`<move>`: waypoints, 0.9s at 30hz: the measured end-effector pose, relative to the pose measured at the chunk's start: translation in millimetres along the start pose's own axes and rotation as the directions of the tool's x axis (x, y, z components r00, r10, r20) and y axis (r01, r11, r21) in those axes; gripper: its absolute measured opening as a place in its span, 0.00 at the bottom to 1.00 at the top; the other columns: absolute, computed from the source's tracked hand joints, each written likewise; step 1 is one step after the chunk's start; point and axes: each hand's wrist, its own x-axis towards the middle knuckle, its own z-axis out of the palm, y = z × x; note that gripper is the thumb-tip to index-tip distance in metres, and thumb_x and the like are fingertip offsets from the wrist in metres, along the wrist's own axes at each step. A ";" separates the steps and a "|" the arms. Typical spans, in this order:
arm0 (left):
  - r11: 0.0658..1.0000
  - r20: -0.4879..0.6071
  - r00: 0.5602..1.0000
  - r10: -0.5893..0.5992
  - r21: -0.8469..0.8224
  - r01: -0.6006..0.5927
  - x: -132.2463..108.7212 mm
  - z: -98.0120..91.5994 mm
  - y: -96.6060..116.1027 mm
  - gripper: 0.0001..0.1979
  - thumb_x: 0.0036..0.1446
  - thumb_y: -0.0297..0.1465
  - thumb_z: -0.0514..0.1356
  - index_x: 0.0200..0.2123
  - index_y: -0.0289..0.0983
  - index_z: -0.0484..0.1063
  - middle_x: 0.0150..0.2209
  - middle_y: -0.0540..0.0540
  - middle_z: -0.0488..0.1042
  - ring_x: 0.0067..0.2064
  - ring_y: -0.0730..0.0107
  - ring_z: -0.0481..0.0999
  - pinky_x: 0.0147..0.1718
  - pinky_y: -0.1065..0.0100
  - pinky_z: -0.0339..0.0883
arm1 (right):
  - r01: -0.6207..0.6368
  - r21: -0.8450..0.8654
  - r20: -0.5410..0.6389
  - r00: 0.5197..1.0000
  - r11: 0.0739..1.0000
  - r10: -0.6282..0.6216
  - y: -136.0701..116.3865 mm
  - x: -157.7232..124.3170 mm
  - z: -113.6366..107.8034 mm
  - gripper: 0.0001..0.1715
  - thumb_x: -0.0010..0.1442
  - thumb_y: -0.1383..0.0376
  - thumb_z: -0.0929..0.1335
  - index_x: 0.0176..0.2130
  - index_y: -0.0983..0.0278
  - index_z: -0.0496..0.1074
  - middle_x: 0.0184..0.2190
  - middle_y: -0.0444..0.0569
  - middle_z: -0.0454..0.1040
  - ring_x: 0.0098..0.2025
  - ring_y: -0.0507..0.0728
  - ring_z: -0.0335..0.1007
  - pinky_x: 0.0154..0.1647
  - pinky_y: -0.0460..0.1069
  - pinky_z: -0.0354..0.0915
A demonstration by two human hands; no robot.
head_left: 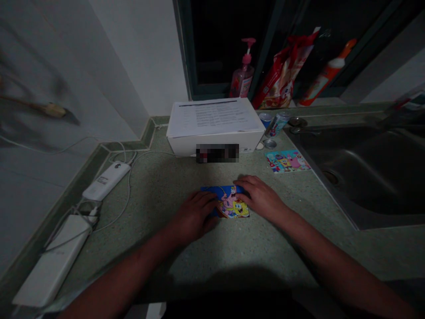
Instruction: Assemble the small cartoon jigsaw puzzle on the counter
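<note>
A blue cartoon card printed with SpongeBob and Patrick lies flat on the speckled green countertop. My left hand covers its left end, with the fingers curled over it. My right hand presses its fingertips on the card's upper right part. A second, smaller cartoon card lies farther off, beyond my right hand, near the sink edge.
A white box topped with printed paper stands ahead. Left lie white power banks and cables. A steel sink fills the right. Behind stand cans, a pink pump bottle, a red bag and an orange-capped bottle.
</note>
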 end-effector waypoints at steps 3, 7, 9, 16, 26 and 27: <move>0.994 -0.074 0.991 -0.108 0.018 0.110 3.1 -0.4 -4.3 0.15 0.69 0.30 0.61 0.57 0.38 0.74 0.59 0.37 0.78 0.59 0.49 0.76 0.61 0.42 0.70 | -0.007 0.013 0.014 1.000 1.000 0.006 -0.5 1.3 -1.6 0.18 0.68 0.64 0.72 0.56 0.62 0.79 0.51 0.59 0.79 0.55 0.68 0.76 0.59 0.65 0.73; 0.966 -0.099 0.964 -0.249 0.047 0.254 7.1 1.2 -11.2 0.17 0.69 0.28 0.60 0.59 0.36 0.73 0.60 0.37 0.77 0.60 0.49 0.75 0.61 0.45 0.70 | -0.023 0.013 0.027 0.999 1.000 0.022 -1.6 3.8 -3.3 0.16 0.67 0.66 0.73 0.54 0.62 0.80 0.50 0.59 0.79 0.53 0.67 0.76 0.58 0.64 0.73; 0.963 -0.084 0.962 -0.259 0.048 0.264 8.9 3.2 -13.2 0.17 0.68 0.27 0.60 0.59 0.35 0.73 0.59 0.37 0.77 0.59 0.50 0.75 0.61 0.46 0.70 | -0.035 0.014 0.036 0.999 0.999 0.035 -1.7 4.7 -3.5 0.16 0.66 0.67 0.74 0.53 0.63 0.80 0.50 0.59 0.79 0.53 0.67 0.76 0.58 0.63 0.72; 0.960 -0.072 0.959 -0.273 0.043 0.276 15.0 8.0 -12.5 0.17 0.68 0.28 0.60 0.58 0.35 0.73 0.55 0.37 0.78 0.57 0.50 0.74 0.59 0.47 0.70 | -0.043 0.042 0.044 0.998 0.998 0.041 2.6 7.4 -1.5 0.13 0.65 0.68 0.74 0.50 0.63 0.79 0.48 0.57 0.79 0.53 0.66 0.76 0.58 0.62 0.71; 0.958 -0.095 0.955 -0.279 0.040 0.284 19.3 11.6 -16.3 0.17 0.67 0.27 0.60 0.58 0.37 0.74 0.54 0.39 0.77 0.56 0.50 0.73 0.58 0.47 0.70 | -0.072 0.085 0.040 0.997 0.994 0.069 5.9 12.0 -1.1 0.13 0.62 0.69 0.74 0.47 0.62 0.77 0.45 0.55 0.79 0.49 0.65 0.76 0.54 0.60 0.71; 0.958 -0.098 0.955 -0.279 0.037 0.284 19.4 11.7 -16.5 0.17 0.66 0.27 0.60 0.58 0.37 0.74 0.54 0.39 0.77 0.56 0.50 0.73 0.58 0.47 0.70 | -0.070 0.088 0.033 0.997 0.994 0.068 5.9 11.8 -0.7 0.12 0.62 0.69 0.74 0.47 0.62 0.77 0.45 0.54 0.78 0.49 0.65 0.76 0.53 0.59 0.71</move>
